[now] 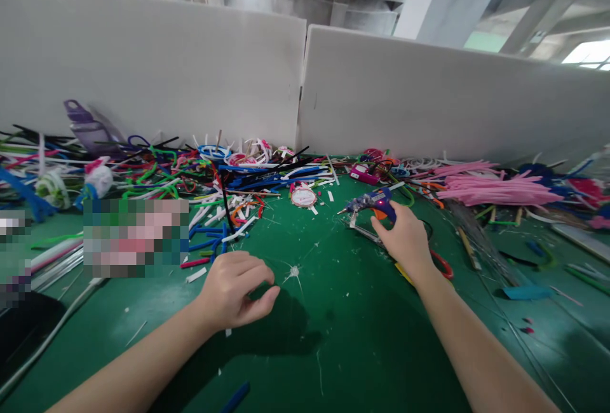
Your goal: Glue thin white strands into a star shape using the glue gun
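My right hand (405,238) is wrapped round the handle of a blue glue gun (374,202) that stands on the green table (333,324), nozzle pointing left. My left hand (238,289) hovers low over the table with its fingers curled and thumb tip meeting them, close to a small white blob with thin threads (294,270). Whether the left hand holds a thread I cannot make out.
A heap of coloured pipe cleaners and strips (190,184) covers the back left. A bundle of pink pipe cleaners (490,189) lies at the right. A round tape roll (304,196) sits mid-table. White partition boards (381,108) close off the back.
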`<state>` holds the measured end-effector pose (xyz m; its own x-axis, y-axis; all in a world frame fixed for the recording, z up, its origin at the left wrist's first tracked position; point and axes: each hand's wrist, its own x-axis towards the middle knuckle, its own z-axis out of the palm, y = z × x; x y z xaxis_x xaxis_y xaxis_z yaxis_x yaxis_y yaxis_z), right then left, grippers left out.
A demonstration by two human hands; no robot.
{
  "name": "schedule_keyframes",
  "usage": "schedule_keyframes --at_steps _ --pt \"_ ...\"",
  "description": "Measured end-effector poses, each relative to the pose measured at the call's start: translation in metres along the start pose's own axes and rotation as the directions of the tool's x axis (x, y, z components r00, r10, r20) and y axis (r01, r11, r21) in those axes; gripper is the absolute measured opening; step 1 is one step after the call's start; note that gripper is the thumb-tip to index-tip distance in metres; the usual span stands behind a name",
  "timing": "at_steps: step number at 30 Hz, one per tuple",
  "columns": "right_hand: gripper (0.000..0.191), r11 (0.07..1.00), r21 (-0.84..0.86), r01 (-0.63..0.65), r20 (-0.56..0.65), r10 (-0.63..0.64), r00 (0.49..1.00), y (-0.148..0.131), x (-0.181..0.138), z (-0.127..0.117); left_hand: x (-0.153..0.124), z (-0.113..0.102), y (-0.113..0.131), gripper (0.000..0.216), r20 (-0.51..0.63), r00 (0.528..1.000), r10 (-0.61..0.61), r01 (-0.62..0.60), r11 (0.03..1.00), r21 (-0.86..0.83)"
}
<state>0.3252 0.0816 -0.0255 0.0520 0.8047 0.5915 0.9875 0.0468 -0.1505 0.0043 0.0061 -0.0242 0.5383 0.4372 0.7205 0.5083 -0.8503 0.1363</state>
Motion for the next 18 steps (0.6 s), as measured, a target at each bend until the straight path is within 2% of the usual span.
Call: schedule_keyframes --at_steps 4,10,18 --pt "0.058 0.991 -0.041 -0.130 0.140 0.135 0.981 0.010 0.002 0.007 0.000 -0.001 -0.001 0.009 -0.002 1.000 -0.005 0.005 1.000 0.009" --pt "0.056 0.982 -0.121 -0.146 0.231 0.171 0.958 0.018 0.009 0.021 0.000 -0.003 -0.004 0.013 -0.006 0.999 -0.038 0.038 0.999 0.013" --pt "0.053 0.958 -0.227 -0.176 0.277 0.236 0.931 0.013 0.037 0.038 0.002 -0.004 -0.008 0.019 -0.042 0.994 -0.102 0.102 0.995 -0.012"
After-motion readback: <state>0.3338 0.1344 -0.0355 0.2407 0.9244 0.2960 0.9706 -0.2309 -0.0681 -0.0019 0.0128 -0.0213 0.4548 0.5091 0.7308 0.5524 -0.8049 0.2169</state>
